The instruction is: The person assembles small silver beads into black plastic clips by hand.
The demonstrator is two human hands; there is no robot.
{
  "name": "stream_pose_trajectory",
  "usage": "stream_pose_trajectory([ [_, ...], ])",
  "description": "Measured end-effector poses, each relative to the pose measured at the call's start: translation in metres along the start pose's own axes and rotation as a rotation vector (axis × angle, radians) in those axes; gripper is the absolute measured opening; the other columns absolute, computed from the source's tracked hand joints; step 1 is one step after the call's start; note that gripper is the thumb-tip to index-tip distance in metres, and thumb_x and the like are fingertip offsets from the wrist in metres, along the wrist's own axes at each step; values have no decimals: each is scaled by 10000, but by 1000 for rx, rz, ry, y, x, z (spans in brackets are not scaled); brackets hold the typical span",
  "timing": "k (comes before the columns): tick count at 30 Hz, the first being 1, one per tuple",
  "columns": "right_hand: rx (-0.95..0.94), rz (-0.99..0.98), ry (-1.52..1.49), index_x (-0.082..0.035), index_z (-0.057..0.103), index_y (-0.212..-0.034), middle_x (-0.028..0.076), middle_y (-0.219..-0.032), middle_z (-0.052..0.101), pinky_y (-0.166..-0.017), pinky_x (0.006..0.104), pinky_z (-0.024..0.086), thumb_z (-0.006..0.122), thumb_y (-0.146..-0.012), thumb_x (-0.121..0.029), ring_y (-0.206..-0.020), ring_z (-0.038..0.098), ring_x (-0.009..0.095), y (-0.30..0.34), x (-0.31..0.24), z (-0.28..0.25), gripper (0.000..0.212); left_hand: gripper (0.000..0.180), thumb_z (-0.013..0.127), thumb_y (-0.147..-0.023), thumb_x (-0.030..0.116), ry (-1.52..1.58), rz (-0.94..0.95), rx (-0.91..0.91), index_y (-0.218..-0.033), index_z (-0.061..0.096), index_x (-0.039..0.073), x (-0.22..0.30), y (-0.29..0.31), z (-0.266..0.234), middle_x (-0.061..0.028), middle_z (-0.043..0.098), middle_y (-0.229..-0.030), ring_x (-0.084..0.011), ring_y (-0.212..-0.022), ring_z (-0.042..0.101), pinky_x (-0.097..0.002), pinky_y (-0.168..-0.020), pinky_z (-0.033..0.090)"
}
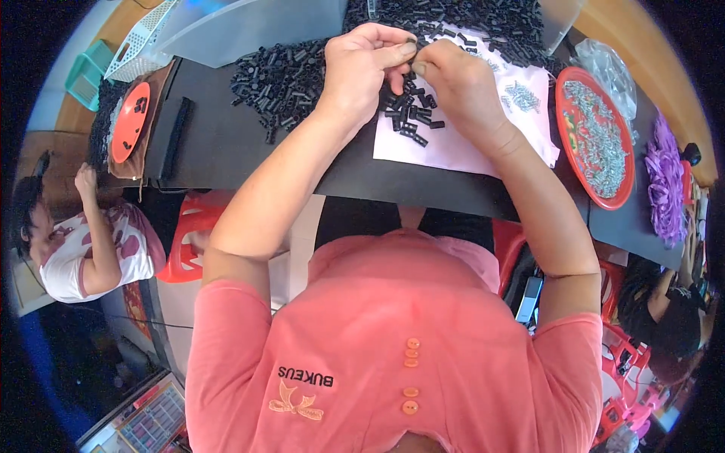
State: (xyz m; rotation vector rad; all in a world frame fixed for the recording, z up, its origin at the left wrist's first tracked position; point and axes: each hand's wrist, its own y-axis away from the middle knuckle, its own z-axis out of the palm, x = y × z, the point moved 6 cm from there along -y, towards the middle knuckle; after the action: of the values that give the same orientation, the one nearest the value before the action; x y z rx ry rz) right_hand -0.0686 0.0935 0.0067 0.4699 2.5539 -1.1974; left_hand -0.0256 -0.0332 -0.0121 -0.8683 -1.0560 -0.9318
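Above a pink cloth (453,151) my two hands meet, fingertips almost touching. My left hand (359,68) pinches a small dark piece between thumb and forefinger; it looks like one of the black plastic pieces. The fingers of my right hand (462,83) are closed right beside it, and what lies in them is too small to make out. Short black cylindrical plastic pieces (411,124) are scattered on the cloth under my hands. A little heap of small silver metal parts (521,97) lies on the cloth to the right of my right hand.
A large pile of black pieces (279,87) covers the dark table's far side, beside a translucent bin (257,30). At right stand a red tray (560,113) of silver parts, a clear plastic bag (608,68) and purple strands (664,181). Another person (98,249) sits at left.
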Motion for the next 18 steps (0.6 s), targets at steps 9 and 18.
stream_pose_trajectory([
  [9,-5,64,-38,-60,604,-781,102,-773,628,-588,395,506,676,-760,-172,-674,638,297,-2,5,-4,135,169,621,-867,54,58,-116,-9,-994,607,-57,-6,1,-2,-88,618,-731,-140,-551,566,-252,-477,450],
  [18,117,3,-15,-62,629,-836,77,-770,618,-579,350,508,668,-729,-100,-685,638,254,-5,-5,-15,120,157,600,-884,63,139,-156,-39,-992,601,-51,-7,3,1,-93,623,-765,-141,-587,579,-258,-485,455],
])
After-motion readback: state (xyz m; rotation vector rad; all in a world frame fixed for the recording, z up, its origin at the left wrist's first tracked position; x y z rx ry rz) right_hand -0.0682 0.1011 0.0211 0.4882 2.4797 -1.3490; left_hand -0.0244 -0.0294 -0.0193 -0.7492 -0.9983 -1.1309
